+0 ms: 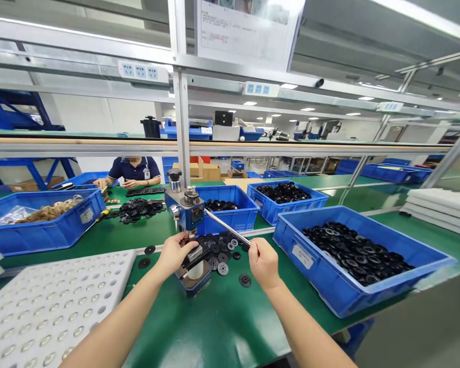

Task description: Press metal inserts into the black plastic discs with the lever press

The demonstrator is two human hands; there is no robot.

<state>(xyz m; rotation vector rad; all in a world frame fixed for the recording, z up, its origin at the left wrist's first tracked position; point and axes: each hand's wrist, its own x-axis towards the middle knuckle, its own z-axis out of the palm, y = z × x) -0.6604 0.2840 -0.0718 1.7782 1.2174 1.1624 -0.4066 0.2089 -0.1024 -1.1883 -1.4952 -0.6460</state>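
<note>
While pressing seems underway, next needing steadiness, the right hand [264, 261] clenches a silver metal lever [227, 226] beside the half-curled left hand [175, 254], hold unclear.

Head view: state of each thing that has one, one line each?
Right hand, closed around the lever.
Left hand, at the press, grip unclear.
Lever, sloping down toward the right hand.
Press, upright on the green bench.
Large right bin, open-topped, holding black parts.
Left bin, open-topped, holding tan parts.
White tray, pieces seated in many holes.
Front loose disc, flat, apart from the heap.
</note>
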